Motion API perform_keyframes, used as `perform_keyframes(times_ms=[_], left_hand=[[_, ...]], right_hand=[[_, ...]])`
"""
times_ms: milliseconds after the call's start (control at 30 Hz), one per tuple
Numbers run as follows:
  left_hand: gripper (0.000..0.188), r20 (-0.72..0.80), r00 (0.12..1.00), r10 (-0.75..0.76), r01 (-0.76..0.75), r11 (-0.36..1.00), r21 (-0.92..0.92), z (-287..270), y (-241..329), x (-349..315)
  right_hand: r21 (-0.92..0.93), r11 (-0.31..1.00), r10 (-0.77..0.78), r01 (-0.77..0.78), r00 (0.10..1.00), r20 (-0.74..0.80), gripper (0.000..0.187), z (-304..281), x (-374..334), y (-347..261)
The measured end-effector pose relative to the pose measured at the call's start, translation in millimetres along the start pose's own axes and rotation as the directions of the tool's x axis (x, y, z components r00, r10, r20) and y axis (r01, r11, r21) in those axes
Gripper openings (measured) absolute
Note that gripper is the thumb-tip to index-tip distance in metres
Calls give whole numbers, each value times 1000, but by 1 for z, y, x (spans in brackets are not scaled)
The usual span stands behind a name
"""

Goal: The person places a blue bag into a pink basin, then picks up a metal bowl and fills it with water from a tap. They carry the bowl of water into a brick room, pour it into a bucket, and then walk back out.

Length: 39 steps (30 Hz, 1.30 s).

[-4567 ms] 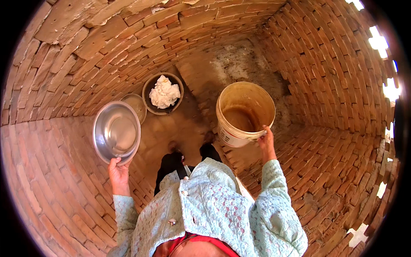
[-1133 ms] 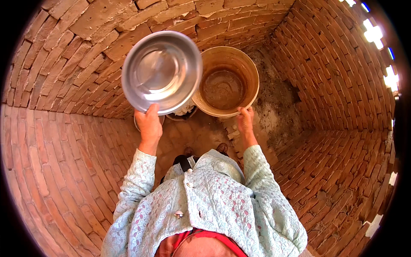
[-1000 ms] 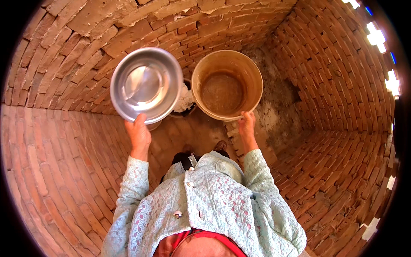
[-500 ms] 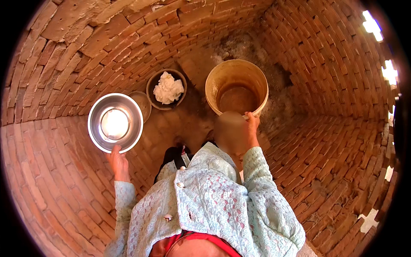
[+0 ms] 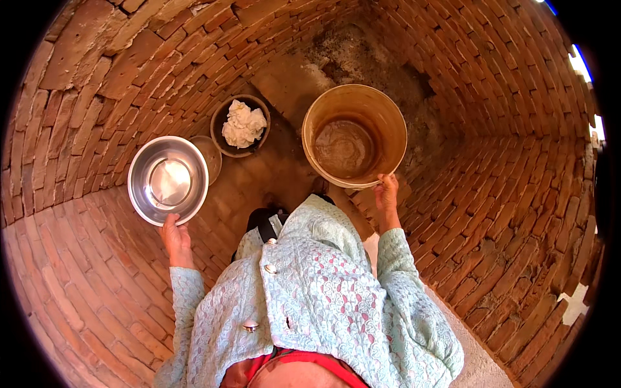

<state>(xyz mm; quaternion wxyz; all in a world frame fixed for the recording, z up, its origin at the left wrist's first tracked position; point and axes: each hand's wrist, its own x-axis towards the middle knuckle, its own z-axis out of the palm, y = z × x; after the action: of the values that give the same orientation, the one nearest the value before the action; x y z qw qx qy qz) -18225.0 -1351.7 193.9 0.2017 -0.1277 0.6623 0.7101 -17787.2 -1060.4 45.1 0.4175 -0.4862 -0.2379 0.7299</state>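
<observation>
My left hand (image 5: 176,240) grips the near rim of a shiny steel basin (image 5: 143,155), with the thumb over the edge. The basin is held up at the left, and nothing shows inside it but bright reflected light. On the right, my right hand (image 5: 387,199) is closed on the near rim of a tall, pale-brown plastic bucket (image 5: 390,126). The bucket's inner wall is stained, and a brown, wet-looking layer covers its bottom. I cannot tell whether the bucket rests on the ground.
A dark round bowl (image 5: 215,129) with crumpled white material (image 5: 245,124) stands beyond the basin. Between them lies a shallow round dish (image 5: 213,161), partly hidden by the basin. Brick walls (image 5: 491,213) close in on several sides. Ashy dirt (image 5: 349,48) lies behind the bucket.
The bucket looks slightly larger and more of its bottom shows. The basin has shifted a little left with its glare reduced. Both hands keep their holds, and the whole view has shifted slightly.
</observation>
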Motion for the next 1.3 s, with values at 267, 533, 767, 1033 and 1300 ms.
perform_keyframes(times_ms=[267, 533, 767, 1033, 1300], left_hand=[[35, -58, 997, -51, 51, 999, -5, -30, -2, 2], [36, -113, 992, -64, 56, 995, -77, -55, -10, -7], [31, -133, 976, -174, 154, 977, -148, -77, -18, 0], [35, -163, 945, -284, 258, 952, -164, -112, -44, 20], [40, -89, 952, -293, 271, 942, -199, -146, -59, 10]], right_hand=[[-13, 1000, 22, -22, 1000, 0, 17, 49, -13, -6], [41, 998, 49, -52, 995, 87, 24, 90, -6, 6], [31, 997, 64, -67, 993, 99, 16, 111, -8, 23], [-25, 998, 55, -58, 994, -93, 12, 131, -38, 37], [-40, 990, 117, -133, 954, -276, 15, 101, -39, 63]])
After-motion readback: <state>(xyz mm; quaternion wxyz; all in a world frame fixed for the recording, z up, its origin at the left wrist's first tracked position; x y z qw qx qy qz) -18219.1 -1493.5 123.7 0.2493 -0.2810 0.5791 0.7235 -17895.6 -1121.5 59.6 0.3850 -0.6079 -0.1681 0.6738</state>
